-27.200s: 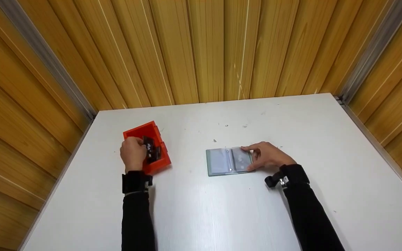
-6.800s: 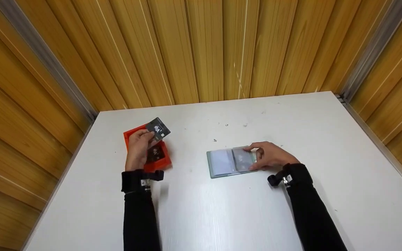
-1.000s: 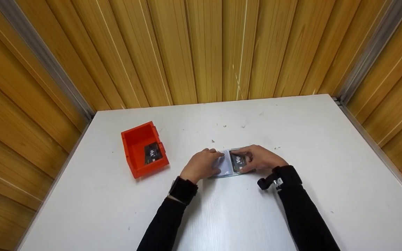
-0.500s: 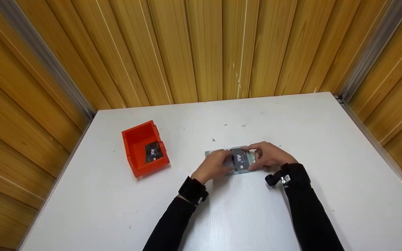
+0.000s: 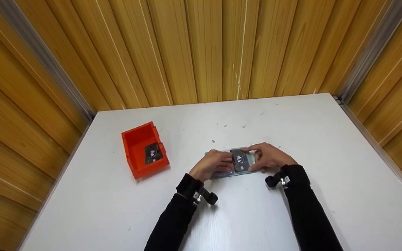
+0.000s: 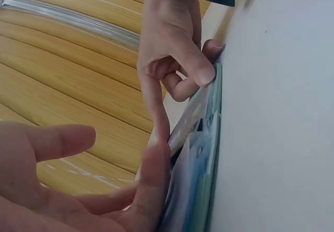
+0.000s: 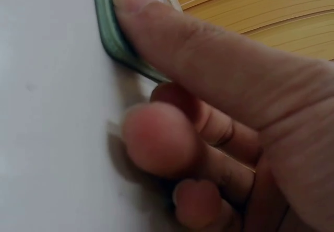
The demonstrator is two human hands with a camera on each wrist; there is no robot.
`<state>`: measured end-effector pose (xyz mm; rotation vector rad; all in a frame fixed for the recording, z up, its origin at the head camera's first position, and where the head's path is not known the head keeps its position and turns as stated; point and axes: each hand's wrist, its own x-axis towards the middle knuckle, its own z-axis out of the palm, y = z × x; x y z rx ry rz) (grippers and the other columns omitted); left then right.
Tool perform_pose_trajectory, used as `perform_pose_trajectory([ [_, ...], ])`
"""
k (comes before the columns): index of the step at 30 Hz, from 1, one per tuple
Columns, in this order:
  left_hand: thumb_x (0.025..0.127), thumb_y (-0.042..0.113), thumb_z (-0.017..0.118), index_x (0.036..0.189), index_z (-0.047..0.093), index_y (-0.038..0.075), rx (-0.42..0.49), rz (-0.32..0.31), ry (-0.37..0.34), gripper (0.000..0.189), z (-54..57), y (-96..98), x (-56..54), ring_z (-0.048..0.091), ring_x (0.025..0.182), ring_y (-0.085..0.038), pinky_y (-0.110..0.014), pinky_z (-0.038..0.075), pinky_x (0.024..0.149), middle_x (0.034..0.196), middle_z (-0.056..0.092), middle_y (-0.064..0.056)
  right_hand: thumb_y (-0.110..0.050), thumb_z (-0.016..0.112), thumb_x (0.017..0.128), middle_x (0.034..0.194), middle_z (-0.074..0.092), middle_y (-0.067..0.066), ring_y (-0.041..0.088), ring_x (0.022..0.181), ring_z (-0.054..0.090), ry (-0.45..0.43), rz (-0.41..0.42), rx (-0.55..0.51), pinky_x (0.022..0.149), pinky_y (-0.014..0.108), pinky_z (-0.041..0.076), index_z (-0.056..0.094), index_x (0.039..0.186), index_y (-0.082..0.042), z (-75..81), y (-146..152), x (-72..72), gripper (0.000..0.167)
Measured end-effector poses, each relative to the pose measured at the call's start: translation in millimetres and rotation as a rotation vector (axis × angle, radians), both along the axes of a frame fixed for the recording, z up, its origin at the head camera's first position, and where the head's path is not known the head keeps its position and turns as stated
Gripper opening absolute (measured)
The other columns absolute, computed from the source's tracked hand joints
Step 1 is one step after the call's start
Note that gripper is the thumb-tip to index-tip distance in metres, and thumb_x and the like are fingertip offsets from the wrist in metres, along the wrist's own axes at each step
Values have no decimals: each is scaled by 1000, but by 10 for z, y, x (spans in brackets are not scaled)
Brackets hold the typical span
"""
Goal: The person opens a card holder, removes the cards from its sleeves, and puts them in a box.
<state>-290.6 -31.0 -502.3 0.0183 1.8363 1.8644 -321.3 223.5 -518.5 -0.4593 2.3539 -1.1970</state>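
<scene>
An open card holder (image 5: 227, 174) with a pale green cover and clear sleeves lies on the white table. Its right page shows a black "Vip" card (image 5: 240, 161). My left hand (image 5: 209, 164) lies over the left page, its fingertips by the card's left edge. The left wrist view shows the left thumb (image 6: 68, 140) raised apart, with fingers extended against the sleeves. My right hand (image 5: 270, 156) grips the holder's right side, thumb on the near corner and index finger at the far edge. In the right wrist view, that thumb (image 7: 172, 38) presses the corner; the other fingers are bent below.
An orange-red plastic bin (image 5: 150, 171) stands to the left on the table, with a black "Vip" card (image 5: 153, 153) lying inside. Wood-patterned panels (image 5: 208, 52) rise behind the table and at both sides.
Earlier my left hand lifted a black card from the bin; now it is over the holder. In the last second it shifted right toward the spine and its thumb came away. The right hand stayed nearly put.
</scene>
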Motion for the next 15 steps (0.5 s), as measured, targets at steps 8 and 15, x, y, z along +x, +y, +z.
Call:
perform_pose_trajectory([
  [8, 101, 15, 61, 98, 71, -7, -217, 28, 134, 24, -72, 113, 25, 64, 58, -10, -22, 58, 59, 74, 68, -7, -11, 93, 75, 66, 59, 2, 14, 48, 56, -8, 10, -13, 48, 24, 47, 59, 148, -20, -20, -6, 5, 80],
  [15, 102, 10, 60, 101, 66, -5, -234, 68, 117, 17, -107, 209, 24, 65, 62, -11, -24, 61, 63, 79, 67, -7, -12, 92, 75, 64, 60, 1, 13, 49, 56, -10, 16, -20, 49, 24, 48, 60, 147, -21, -20, 8, 17, 79],
])
